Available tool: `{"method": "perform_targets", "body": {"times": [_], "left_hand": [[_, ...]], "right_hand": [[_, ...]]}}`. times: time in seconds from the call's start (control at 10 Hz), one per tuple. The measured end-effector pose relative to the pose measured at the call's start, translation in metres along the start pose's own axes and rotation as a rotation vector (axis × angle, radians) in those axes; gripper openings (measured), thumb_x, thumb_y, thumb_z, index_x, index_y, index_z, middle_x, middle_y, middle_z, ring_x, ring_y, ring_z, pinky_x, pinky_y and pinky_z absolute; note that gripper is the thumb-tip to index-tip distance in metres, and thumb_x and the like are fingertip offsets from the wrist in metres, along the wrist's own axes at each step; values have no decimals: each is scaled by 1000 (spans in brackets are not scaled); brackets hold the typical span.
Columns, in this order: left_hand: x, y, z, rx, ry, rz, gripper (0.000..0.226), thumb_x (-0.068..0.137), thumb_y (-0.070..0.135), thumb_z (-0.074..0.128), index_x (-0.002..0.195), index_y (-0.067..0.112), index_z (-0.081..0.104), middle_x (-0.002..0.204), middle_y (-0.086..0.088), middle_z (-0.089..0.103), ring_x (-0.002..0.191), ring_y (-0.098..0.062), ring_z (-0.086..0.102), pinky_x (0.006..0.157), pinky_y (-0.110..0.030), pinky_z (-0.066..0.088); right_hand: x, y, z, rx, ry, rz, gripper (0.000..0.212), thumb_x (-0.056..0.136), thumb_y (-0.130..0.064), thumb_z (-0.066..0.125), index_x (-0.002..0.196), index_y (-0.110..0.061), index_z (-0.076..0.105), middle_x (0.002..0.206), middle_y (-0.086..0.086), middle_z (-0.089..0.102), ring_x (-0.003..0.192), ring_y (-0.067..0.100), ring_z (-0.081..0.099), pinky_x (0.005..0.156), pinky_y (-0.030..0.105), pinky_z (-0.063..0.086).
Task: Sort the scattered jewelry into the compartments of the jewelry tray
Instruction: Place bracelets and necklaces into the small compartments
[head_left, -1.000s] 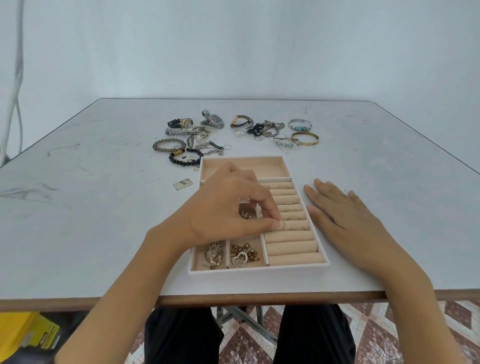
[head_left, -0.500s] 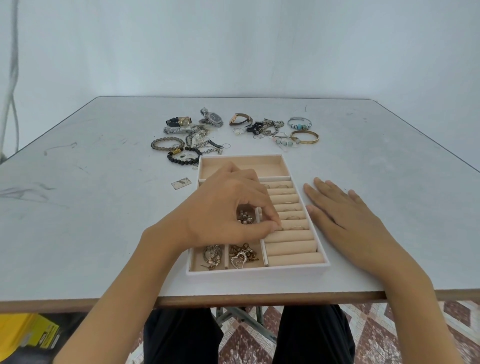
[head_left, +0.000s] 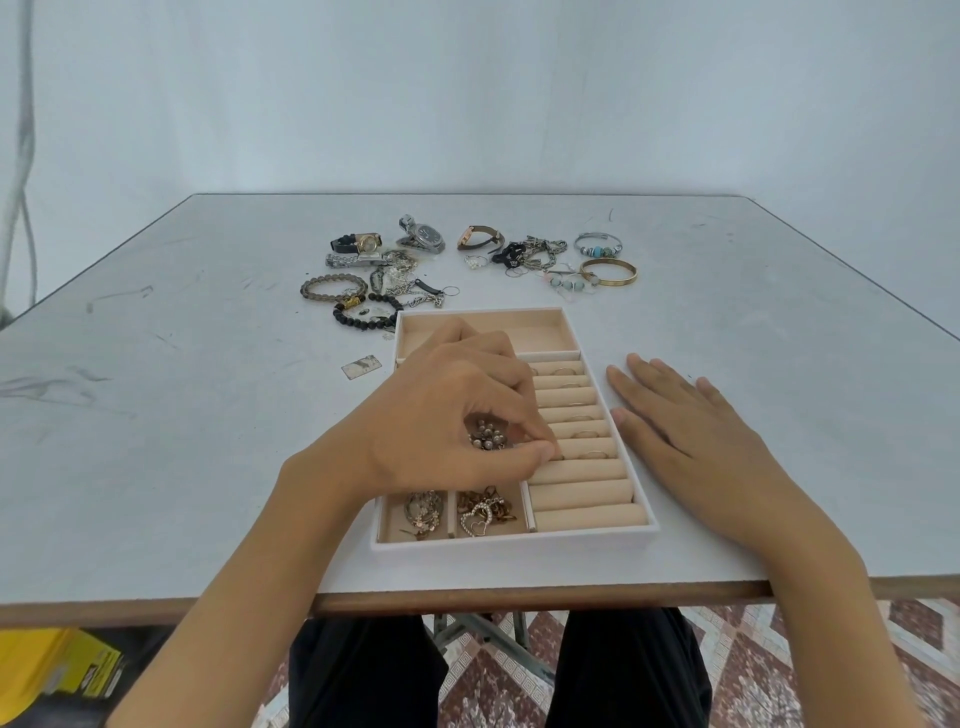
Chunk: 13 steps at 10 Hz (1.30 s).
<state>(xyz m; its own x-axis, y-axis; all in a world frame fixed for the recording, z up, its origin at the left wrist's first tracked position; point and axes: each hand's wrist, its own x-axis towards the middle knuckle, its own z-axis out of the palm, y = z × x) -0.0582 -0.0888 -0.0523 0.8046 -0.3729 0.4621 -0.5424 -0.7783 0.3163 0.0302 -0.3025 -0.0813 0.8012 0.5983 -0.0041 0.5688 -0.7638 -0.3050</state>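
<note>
The grey table (head_left: 208, 467) carries the jewelry tray (head_left: 519, 543) at its near edge. The left hand (head_left: 452, 415) is over the tray's middle, thumb and fingers (head_left: 540, 454) pinched together at the left end of the ring rolls (head_left: 582, 493). Whether a ring sits between them cannot be told. The right hand (head_left: 691, 436) lies flat just right of the tray, fingers straight and apart. Loose jewelry (head_left: 540, 252) lies scattered beyond the tray.

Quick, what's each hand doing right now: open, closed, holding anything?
Left hand: closed, thumb and forefinger pinching what looks like a small ring at the tray's ring rolls.
Right hand: open, flat on the table, holding nothing.
</note>
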Motion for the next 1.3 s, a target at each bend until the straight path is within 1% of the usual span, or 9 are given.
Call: {"method": "perform_targets", "body": {"times": [0.2,0.4,0.6,0.7,0.8,1.0,1.1,1.2,1.3], "left_hand": [[-1,0,0,-16,6,1,9,82,35,69,83,32,78,67,14,64,76,-6,53,81,-29,31],[-1,-2,0,-35,43,-33,6,80,32,73,83,30,77,66,15,63,74,-3,51,78,-24,29],[-2,-7,0,-5,73,-63,14,84,36,66,79,27,77,66,16,63,74,-6,51,78,-33,36],[-2,-9,0,-24,88,-72,20,85,38,63,78,26,77,67,17,63,74,-5,51,77,-32,36],[-2,-12,-1,-76,89,-78,21,86,37,63,78,24,77,67,16,63,74,-6,53,77,-29,35],[2,-27,-13,-167,100,-149,23,85,37,64,80,19,78,68,10,66,72,-13,55,72,-26,42],[7,-39,-29,-130,105,-212,26,83,43,62,79,23,78,69,14,65,73,-10,55,70,-20,41],[16,-63,-46,-79,147,-354,23,83,43,65,83,23,77,74,11,68,74,-7,55,69,-23,42],[25,-101,-48,-124,301,-555,10,88,22,64,92,23,73,73,13,63,71,-9,55,70,-20,43]], "right_hand": [[0,1,1,-1,7,-4,52,100,-44,20,151,-35,13,159,-15,2,146,2,-4,118,28,-6],[0,1,1,9,10,-5,52,100,-44,21,151,-36,14,159,-16,2,146,1,-4,119,28,-6],[0,0,0,-1,-1,-8,52,100,-44,20,151,-35,13,159,-15,2,146,1,-4,119,29,-5],[0,0,-3,-15,-7,-9,52,100,-43,21,151,-34,14,159,-14,3,146,2,-2,119,29,-4],[0,-2,-8,-51,-12,-13,52,100,-45,24,150,-34,17,159,-14,7,146,3,2,118,27,0],[9,-2,-33,-90,-103,-25,50,96,-51,37,144,-40,32,152,-19,24,140,4,22,109,29,23],[22,-3,-53,-85,-225,-26,41,94,-51,44,133,-42,47,141,-19,40,131,7,36,108,35,32],[41,-15,-76,-102,-308,0,24,92,-49,50,101,-33,66,112,-11,59,111,12,52,100,38,41],[71,-28,-89,-145,-223,34,31,91,-45,54,69,-24,58,87,-1,61,94,21,58,90,39,47]]}}
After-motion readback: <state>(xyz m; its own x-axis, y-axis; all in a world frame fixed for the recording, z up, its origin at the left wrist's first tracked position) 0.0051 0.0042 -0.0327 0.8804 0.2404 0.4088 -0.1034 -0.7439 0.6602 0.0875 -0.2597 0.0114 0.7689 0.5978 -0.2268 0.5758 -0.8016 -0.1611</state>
